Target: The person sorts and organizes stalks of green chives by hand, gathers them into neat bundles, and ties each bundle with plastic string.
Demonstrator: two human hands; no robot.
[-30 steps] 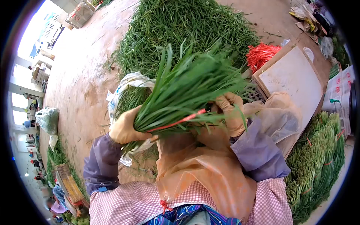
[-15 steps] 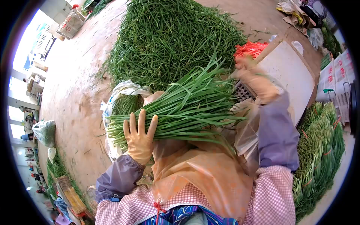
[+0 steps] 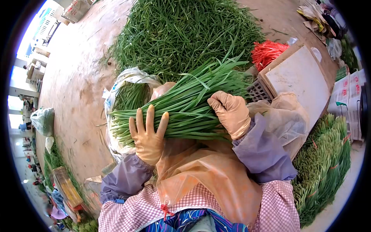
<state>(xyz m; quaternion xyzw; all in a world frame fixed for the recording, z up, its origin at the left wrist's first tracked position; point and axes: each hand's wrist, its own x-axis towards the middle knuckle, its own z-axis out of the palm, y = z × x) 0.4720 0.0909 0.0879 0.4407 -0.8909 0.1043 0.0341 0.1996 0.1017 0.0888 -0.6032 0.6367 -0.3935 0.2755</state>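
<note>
A thick bunch of long green garlic chives (image 3: pixel 193 104) lies across my lap, its pale stem ends to the left and leaf tips to the upper right. My left hand (image 3: pixel 148 135), in a tan glove, rests on the stem end with the fingers spread. Over the leafy half, my right hand (image 3: pixel 232 114) is closed, its fingers curled against the leaves; whatever is inside them is hidden. Behind the stem ends is a white plastic bag (image 3: pixel 133 79) with more greens in its opening.
A large heap of loose greens (image 3: pixel 185 36) lies ahead. Red strips (image 3: pixel 266 53) sit by a pale board (image 3: pixel 297 81) and a dark crate (image 3: pixel 259 91). Tied bundles (image 3: pixel 322 166) are stacked at right. A filled plastic bag (image 3: pixel 43 120) stands on the left floor.
My right hand has come down and left from near the red strips to the leafy part of the bunch. My left hand remains spread on the stems. The view has shifted slightly.
</note>
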